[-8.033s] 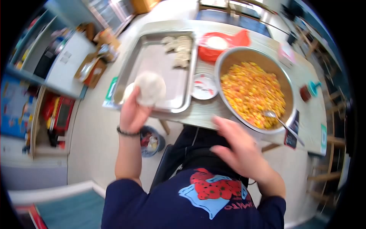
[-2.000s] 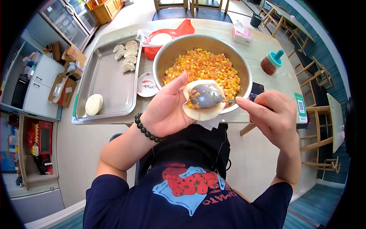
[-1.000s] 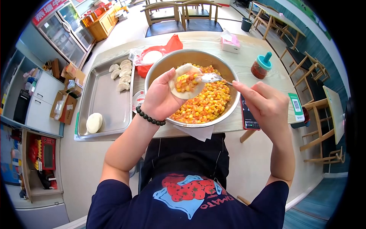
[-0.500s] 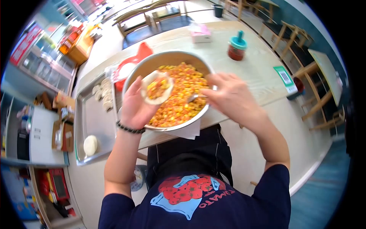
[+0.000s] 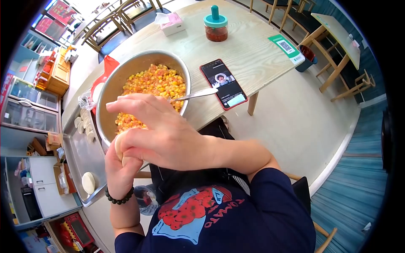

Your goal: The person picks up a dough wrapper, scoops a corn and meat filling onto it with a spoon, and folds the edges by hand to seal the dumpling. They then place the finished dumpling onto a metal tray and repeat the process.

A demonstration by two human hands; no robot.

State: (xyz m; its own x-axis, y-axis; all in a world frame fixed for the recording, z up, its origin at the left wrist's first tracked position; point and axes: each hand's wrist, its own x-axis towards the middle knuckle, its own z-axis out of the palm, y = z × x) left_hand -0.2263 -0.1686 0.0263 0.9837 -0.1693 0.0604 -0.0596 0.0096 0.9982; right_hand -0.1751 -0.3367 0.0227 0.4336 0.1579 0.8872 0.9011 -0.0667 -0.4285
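My left hand [image 5: 119, 169] is closed around a pale dumpling wrapper [image 5: 118, 145], low at the near-left side of the metal bowl [image 5: 145, 53]. My right hand [image 5: 173, 139] reaches across and pinches the same wrapper, with its upper fingers stretched out over the bowl. Most of the wrapper and whatever filling is in it are hidden by my fingers. In the bowl lies a yellow and orange-red corn filling [image 5: 156, 82]. A spoon [image 5: 199, 93] rests in it, its handle sticking out over the right rim.
To the left, a metal tray [image 5: 82, 158] carries several folded dumplings [image 5: 85, 126] and a stack of round wrappers [image 5: 88, 183]. A phone [image 5: 223, 84] lies right of the bowl. Farther back are a lidded jar [image 5: 216, 29], a tissue box [image 5: 172, 26] and a QR-code card [image 5: 287, 47].
My right hand has let go of the spoon, left it in the bowl, and moved left onto the wrapper. The open, filled wrapper is now gripped between both hands. The view has shifted, showing the phone.
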